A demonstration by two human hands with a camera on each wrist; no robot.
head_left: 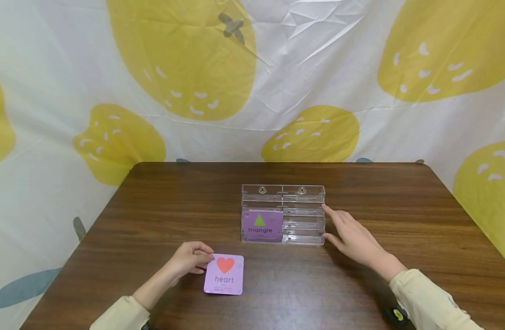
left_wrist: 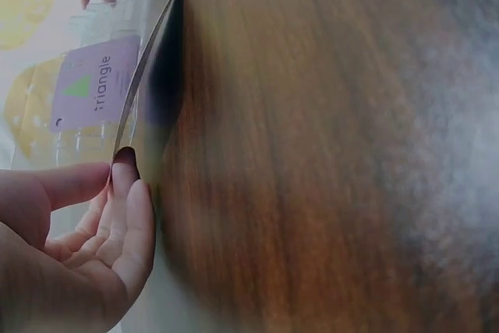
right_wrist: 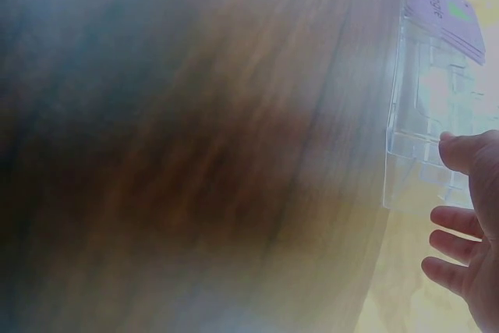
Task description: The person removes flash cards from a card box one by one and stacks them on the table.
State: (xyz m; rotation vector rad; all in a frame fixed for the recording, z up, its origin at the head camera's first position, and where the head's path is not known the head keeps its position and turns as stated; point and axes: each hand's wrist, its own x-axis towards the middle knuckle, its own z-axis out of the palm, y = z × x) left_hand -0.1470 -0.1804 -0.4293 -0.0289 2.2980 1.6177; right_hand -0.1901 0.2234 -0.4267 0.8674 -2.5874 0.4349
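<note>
A lilac flash card (head_left: 224,275) with a red heart and the word "heart" is pinched at its upper left corner between the thumb and fingers of my left hand (head_left: 190,257). In the left wrist view the card (left_wrist: 148,68) shows nearly edge-on above the wood. My right hand (head_left: 351,234) touches the right side of a clear plastic card holder (head_left: 303,224), its fingers spread. A purple card (head_left: 262,226) with a green triangle and the word "triangle" sits in the holder's lower left pocket. Several card edges show there in the right wrist view.
The holder stands on a brown wooden table (head_left: 174,201) with rounded back corners. Behind the table hangs a white cloth (head_left: 219,137) printed with yellow fruit. A small dark object (head_left: 397,315) lies by the right sleeve.
</note>
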